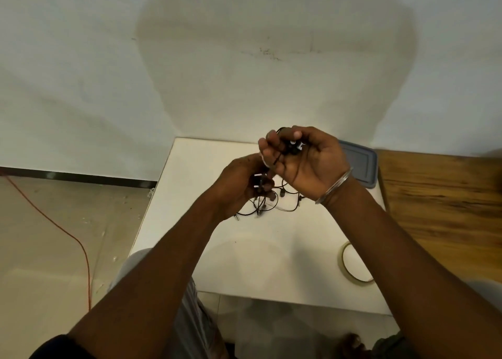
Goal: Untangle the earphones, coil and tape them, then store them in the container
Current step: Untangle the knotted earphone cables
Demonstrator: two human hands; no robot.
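The right hand (pixel 309 163) grips an earbud end of the earphones (pixel 282 193) and the left hand (pixel 241 180) pinches another part, the tangle trailing onto the far tabletop (pixel 271 263). Loops should be eased apart slackly, never tugged tight.

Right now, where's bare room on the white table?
Bare: near half of the white table, between the earphones and the near edge, left of the tape roll; also its far-left corner. Crowded: centre, where left hand and right hand hold the earphones, and the far-right corner with the container.
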